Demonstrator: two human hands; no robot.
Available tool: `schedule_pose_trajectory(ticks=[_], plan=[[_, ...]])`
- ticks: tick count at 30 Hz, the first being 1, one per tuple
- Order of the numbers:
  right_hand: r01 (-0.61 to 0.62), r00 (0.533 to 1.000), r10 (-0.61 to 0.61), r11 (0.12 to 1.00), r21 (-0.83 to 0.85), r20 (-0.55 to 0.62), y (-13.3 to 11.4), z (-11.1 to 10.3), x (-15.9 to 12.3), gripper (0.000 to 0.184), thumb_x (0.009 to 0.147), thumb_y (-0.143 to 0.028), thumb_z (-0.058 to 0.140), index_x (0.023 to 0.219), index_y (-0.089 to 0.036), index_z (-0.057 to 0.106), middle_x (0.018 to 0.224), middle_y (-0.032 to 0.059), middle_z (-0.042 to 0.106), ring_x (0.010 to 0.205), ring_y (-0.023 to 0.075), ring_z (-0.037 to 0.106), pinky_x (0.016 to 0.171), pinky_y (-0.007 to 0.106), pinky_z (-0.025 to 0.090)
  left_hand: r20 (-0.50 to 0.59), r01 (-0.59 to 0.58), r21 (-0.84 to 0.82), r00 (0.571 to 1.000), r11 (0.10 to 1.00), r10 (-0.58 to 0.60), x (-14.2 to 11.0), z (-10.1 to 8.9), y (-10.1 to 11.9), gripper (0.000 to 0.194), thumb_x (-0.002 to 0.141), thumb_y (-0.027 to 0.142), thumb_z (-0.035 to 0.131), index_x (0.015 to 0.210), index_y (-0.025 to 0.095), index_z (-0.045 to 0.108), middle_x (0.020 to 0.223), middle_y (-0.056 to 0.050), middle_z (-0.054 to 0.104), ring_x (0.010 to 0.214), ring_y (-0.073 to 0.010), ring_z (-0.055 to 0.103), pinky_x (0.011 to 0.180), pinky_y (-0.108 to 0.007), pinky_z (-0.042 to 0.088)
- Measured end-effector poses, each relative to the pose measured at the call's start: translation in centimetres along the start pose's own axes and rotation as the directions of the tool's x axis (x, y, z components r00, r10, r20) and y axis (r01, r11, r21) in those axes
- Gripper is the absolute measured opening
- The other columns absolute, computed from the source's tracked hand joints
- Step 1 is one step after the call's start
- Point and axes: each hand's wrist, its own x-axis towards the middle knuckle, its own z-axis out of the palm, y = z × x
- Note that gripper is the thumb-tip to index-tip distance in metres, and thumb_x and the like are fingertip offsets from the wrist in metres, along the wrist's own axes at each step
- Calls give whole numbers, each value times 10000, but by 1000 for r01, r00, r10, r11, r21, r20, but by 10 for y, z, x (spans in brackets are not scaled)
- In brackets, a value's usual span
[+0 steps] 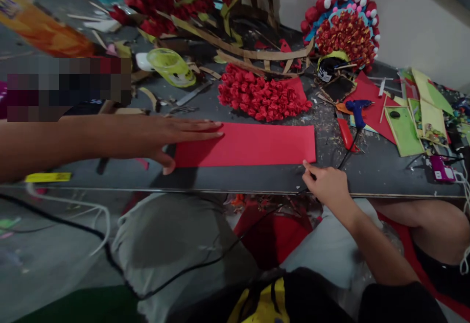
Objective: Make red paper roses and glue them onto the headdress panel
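Observation:
A folded-looking strip of red paper (249, 144) lies flat along the table's near side. My left hand (179, 134) rests on its left end, palm down, with fingers stretched out and the thumb apart near the lower left corner. At the lower right corner is my right hand (328, 183), its fingers mostly curled and the index fingertip on the paper's near edge. Just behind the strip sits a dense cluster of red paper flowers (264, 95) on a red backing.
Behind are a cardboard frame (253, 54), a yellow-green bottle (171, 67) and a round flower decoration (347, 32). To the right lie a blue glue gun (359, 110), a red-handled cutter (346, 133), green card (404, 129) and a purple device (442, 169). Cables hang past the table edge.

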Motion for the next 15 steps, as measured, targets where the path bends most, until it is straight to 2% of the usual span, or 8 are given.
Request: schedule_pose_trajectory(ticks=[3, 7, 11, 15], plan=[[-11, 1000, 11, 1000, 20, 3, 1, -2, 2, 371, 868, -383, 427, 1185, -356, 619, 717, 58, 734, 642, 189, 675, 580, 263, 436, 139, -3, 10, 990, 1000, 1, -4, -7, -19, 948, 710, 837, 327, 1396, 184, 364, 1493, -142, 281, 1346, -297, 315, 1049, -430, 292], [-21, 1000, 21, 1000, -6, -10, 6, -2, 0, 383, 865, -371, 417, 1183, -332, 627, 690, 65, 727, 611, 184, 663, 567, 263, 425, 147, 34, 6, 988, 999, -34, -6, -9, -22, 820, 777, 687, 478, 1423, 213, 304, 1514, -122, 240, 1360, -293, 283, 1053, -448, 275], [-104, 994, 102, 993, -60, -40, 14, -4, -3, 385, 868, -357, 407, 1166, -309, 645, 669, 78, 718, 610, 194, 665, 550, 258, 404, 147, 76, 1, 986, 997, -75, -3, -10, -16, 817, 705, 485, 678, 1399, 194, 359, 1495, -128, 285, 1335, -281, 331, 1008, -385, 350], [-70, 997, 69, 997, -43, -30, 20, -9, -1, 361, 875, -357, 408, 1086, -287, 693, 665, 77, 711, 592, 187, 653, 545, 253, 387, 107, 88, 9, 990, 996, -89, 1, -14, -9, 805, 599, 196, 746, 1344, 201, 441, 1453, -120, 367, 1302, -252, 396, 990, -351, 382]])
